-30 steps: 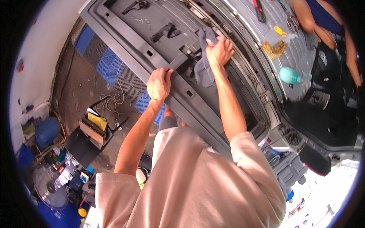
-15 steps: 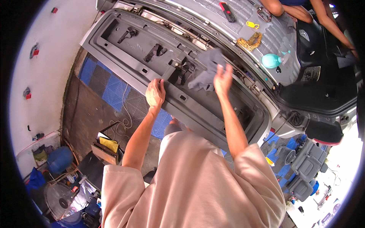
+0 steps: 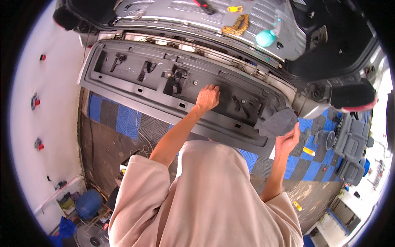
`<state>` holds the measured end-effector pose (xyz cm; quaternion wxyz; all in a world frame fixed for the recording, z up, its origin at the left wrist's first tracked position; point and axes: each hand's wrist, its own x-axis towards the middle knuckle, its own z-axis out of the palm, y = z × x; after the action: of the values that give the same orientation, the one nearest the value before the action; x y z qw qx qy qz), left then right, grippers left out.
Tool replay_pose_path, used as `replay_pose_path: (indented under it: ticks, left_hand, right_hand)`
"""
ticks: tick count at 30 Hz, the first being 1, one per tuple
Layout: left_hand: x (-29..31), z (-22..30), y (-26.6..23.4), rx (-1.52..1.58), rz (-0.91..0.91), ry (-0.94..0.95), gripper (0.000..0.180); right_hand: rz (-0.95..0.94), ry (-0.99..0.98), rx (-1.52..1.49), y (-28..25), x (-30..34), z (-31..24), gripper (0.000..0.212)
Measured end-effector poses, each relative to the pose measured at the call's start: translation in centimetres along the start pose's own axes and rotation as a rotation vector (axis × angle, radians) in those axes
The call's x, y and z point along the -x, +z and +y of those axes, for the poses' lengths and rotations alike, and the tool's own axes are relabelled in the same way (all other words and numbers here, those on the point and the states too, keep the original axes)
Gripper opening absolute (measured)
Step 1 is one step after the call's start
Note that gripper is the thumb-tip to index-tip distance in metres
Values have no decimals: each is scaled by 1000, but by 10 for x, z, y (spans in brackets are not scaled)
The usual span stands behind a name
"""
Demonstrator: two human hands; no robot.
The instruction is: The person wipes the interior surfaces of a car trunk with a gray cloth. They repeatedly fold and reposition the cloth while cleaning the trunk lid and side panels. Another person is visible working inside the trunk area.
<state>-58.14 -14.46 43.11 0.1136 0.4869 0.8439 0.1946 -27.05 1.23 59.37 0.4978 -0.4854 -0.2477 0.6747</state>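
A grey cloth [image 3: 275, 122] hangs bunched from my right hand [image 3: 289, 140], its fingers closed on one edge. The cloth lies against the right end of a lowered grey tailgate [image 3: 160, 95]. My left hand [image 3: 208, 97] rests on the tailgate's recessed inner face, right of the middle, holding nothing; its fingers are close together and partly hidden. Black straps sit in the recess: one strap [image 3: 240, 107] is between my hands, and another strap [image 3: 177, 80] lies left of my left hand.
Beyond the tailgate, the vehicle floor [image 3: 173, 12] carries a teal spray bottle [image 3: 266, 38], a yellow-brown cloth [image 3: 238, 25] and a red-black tool [image 3: 204, 6]. A tail light [image 3: 358, 108] juts out at right. Grey seats [image 3: 354, 138] and a bucket [image 3: 326, 140] stand farther right.
My right hand has carried the cloth to the tailgate's right end. My left hand has moved from the near edge onto the recessed face. My view has turned; another person's limbs have left it.
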Motion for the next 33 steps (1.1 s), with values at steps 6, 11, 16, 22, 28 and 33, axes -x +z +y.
replay_pose_path:
  ticks: [6, 11, 16, 22, 28, 33]
  left_hand:
    - [-15, 2, 29, 95, -17, 40, 13]
    - [-8, 0, 22, 132, -82, 59, 34]
    - [0, -5, 7, 262, -39, 63, 52]
    - [-2, -24, 5, 619, -84, -322, 44]
    - [-13, -40, 27, 714, 96, -313, 31]
    - [-23, -37, 24, 823, 88, -413, 23]
  right_hand:
    - [-243, -54, -134, -30, 36, -31, 24]
    - [-181, -80, -109, -33, 47, -31, 25]
    - [-34, -87, -61, -27, 52, -28, 28]
    - [-126, -177, -26, -13, 57, -33, 28]
    - [-161, -197, 39, -6, 63, -29, 23]
    - [-167, -202, 59, -6, 71, -27, 22]
